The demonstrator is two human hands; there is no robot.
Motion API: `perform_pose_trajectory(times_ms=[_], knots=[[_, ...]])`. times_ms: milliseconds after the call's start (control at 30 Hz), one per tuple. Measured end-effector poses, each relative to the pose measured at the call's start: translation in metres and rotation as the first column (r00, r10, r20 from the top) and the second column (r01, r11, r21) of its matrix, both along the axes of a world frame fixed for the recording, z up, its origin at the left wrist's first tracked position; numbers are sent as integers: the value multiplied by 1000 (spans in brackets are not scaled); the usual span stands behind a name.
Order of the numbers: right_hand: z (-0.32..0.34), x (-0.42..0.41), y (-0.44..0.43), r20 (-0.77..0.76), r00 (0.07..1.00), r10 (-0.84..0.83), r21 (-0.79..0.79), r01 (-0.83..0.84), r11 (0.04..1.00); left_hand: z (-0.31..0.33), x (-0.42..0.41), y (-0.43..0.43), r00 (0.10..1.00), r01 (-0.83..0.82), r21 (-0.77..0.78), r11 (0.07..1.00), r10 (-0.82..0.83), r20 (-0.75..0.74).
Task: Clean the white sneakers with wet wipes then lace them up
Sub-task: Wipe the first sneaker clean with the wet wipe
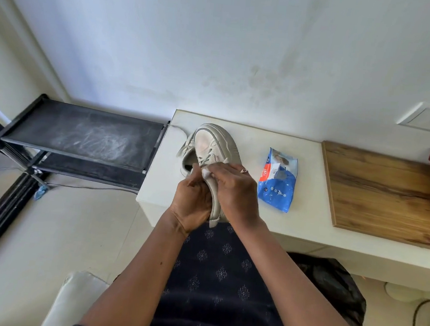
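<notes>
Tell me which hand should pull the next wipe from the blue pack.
Probably the right hand: the blue pack lies on its side of the sneaker, while the left hand grips the heel. It holds a wipe now.

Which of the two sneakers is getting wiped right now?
The nearer sneaker, tipped on its side and gripped by left hand and right hand, wipe at its laces. The other sneaker sits upright to its left.

A scuffed white sneaker [211,146] tilts on its side, toe far, a white wipe [206,173] against its laces; the blue wipes pack [278,179] lies flat to its right.
</notes>
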State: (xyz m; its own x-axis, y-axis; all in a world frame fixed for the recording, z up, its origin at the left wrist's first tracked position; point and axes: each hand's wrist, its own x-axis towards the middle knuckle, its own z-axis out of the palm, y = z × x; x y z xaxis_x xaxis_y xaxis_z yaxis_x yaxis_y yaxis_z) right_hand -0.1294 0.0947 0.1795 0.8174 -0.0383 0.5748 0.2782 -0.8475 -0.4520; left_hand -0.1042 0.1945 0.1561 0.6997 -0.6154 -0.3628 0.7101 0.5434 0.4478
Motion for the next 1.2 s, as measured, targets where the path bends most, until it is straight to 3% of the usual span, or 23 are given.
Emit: perform_pose_trajectory(times_ms=[100,367,633,833,1033,1200], knots=[[-7,-4,1,-41,998,-53,-78,50,996,8,3,-4,999,39,71,997,-40,16],[-22,-38,-19,34,994,99,-166,-92,982,18,18,0,999,3,14,1000,-3,36],[-3,-7,-11,76,992,100,-159,-87,983,32,16,-7,984,53,151,987,-78,163],[25,28,-7,-70,996,54,-140,-64,988,35,6,-8,960,91,243,966,-150,237],[12,0,-3,146,986,76,-106,-61,992,34,7,-5,941,76,148,986,-120,318],[-4,4,-16,129,984,124,-250,-89,964,33,3,-8,925,88,160,983,-140,353]])
